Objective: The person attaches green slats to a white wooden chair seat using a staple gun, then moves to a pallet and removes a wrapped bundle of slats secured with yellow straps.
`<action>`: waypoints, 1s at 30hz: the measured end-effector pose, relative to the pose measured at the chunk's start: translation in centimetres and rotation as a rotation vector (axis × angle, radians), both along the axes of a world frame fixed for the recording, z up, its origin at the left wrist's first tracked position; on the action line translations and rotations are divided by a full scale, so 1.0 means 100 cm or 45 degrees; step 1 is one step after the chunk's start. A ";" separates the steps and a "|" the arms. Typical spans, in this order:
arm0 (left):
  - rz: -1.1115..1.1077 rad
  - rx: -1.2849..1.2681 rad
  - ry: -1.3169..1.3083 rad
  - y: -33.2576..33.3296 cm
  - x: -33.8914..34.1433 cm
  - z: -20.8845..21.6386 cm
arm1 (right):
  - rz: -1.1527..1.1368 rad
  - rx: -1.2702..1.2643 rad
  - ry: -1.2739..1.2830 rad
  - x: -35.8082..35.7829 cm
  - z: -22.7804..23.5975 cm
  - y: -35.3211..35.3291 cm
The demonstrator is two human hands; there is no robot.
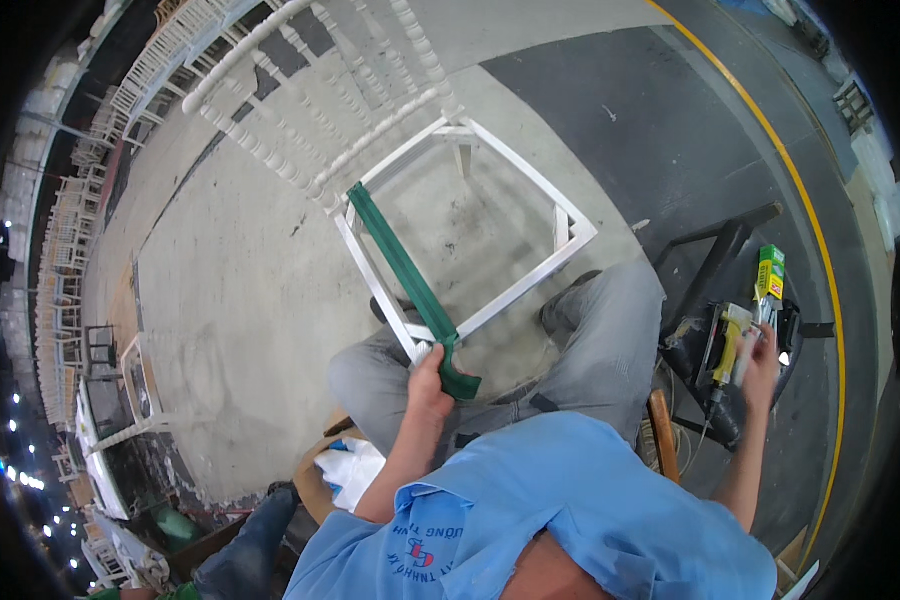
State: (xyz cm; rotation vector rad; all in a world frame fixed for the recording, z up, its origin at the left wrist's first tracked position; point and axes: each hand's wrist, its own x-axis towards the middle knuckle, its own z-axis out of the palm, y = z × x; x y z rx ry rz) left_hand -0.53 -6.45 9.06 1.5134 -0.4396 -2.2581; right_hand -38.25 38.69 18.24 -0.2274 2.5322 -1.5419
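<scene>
Green strip (402, 262): lay along the left side of the chair (530, 281), long axis back to front.
Left hand (430, 385): was nearer, pinching its front end.
Right hand (760, 362): was at yellow tool (733, 335), right of chair; grip unclear.

Chair (530, 165): smooth white paint, low sheen
Turned spindles (275, 150): painted, ridged
Green strip (402, 262): smooth, dull; cloth or plastic, unclear
Tool (732, 335): yellowish body, apparently plastic
Small box (771, 270): printed card
Shirt (560, 465): matt, creased cloth
Trousers (615, 315): faded cloth
Floor (230, 300): matt, stained concrete look
</scene>
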 end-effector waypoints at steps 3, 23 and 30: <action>0.009 -0.181 0.049 -0.013 0.025 0.022 | 0.907 0.311 0.415 0.036 0.040 -0.184; -0.125 -0.255 0.413 -0.035 0.039 0.016 | 2.288 0.316 1.230 0.130 -0.082 -0.434; -0.089 -0.334 0.458 -0.036 0.044 0.030 | 2.099 0.069 0.879 0.115 -0.065 -0.435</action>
